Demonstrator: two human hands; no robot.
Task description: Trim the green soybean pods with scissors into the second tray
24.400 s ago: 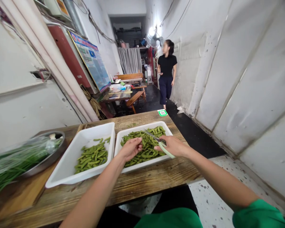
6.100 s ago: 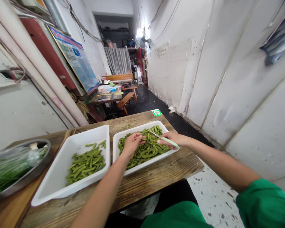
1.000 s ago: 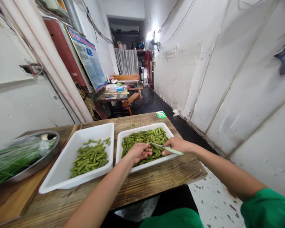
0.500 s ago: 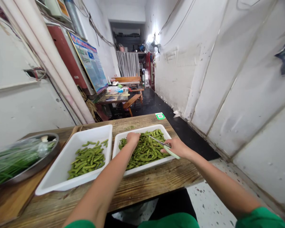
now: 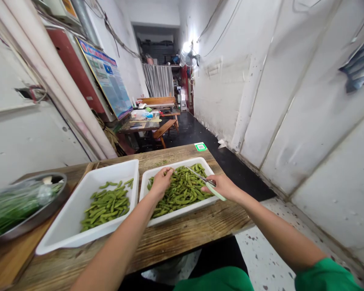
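Observation:
My right hand (image 5: pixel 225 186) grips scissors with pale green handles (image 5: pixel 216 191), their blades pointing left over the right tray. Closed in a pinch, my left hand (image 5: pixel 161 182) is above the left part of that tray, a little apart from the blade tips. What sits between its fingertips, if anything, is too small to make out. Many green soybean pods (image 5: pixel 185 186) fill the white right tray (image 5: pixel 186 209). Beside it, a larger white tray (image 5: pixel 59 232) holds a smaller pile of pods (image 5: pixel 107 204).
A metal basin (image 5: pixel 45 214) with bagged green stalks (image 5: pixel 12 212) stands at the left on a wooden board. Both trays rest on a wooden table (image 5: pixel 194 226), with a green QR card (image 5: pixel 200 146) at its far corner. Farther back are another table (image 5: pixel 139 125) and benches.
My left hand has risen slightly and shifted left, with its fingertips now showing. The scissors stay over the right tray. The whole view has moved a little.

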